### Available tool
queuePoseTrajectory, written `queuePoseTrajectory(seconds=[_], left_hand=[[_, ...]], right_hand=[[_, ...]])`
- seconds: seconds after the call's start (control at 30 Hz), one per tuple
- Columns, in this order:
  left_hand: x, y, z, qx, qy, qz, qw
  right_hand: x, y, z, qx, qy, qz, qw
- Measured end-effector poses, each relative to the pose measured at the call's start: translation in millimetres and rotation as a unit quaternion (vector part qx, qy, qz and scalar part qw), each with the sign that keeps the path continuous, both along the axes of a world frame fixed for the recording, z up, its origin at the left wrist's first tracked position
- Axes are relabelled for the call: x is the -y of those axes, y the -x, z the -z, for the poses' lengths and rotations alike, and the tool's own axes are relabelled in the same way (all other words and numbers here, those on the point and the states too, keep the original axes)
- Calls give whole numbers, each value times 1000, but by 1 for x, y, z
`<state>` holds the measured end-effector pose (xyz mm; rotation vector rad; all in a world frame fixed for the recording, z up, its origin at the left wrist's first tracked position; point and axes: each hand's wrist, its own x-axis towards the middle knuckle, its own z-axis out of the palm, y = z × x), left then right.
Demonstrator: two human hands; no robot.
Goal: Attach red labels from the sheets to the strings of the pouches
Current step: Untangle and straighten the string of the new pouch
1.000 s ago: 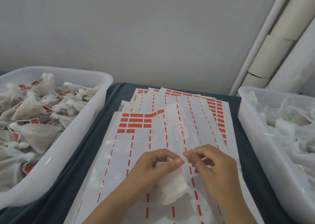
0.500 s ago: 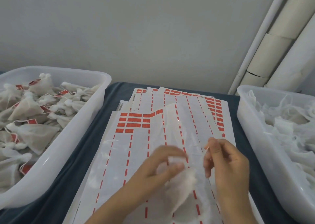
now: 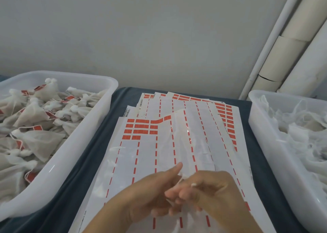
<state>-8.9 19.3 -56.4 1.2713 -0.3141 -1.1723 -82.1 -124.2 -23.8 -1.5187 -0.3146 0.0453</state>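
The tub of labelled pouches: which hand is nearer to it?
Left. The left hand lies over the sheets, on the side of the tub of labelled pouches; the right hand is beyond it.

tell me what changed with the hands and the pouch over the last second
The hands came back together after parting briefly: the right hand moved left, back against the left hand, low over the front label sheet. The pouch is now mostly hidden beneath them; who holds it is unclear. Both tubs and the sheets stayed put.

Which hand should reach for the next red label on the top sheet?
Left, probably: the remaining labels sit at the sheet's far left, nearer the left hand. The right hand pinches the string.
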Motion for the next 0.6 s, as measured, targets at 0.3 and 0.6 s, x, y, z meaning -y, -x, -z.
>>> queuePoseTrajectory(seconds=[0.3, 0.6], left_hand=[[0, -3, 4, -54, 58, -127, 989], [10, -9, -2, -59, 31, -253, 965]], right_hand=[[-7, -4, 15, 111, 256, 52, 959], [8, -12, 30, 230, 255, 385, 857]])
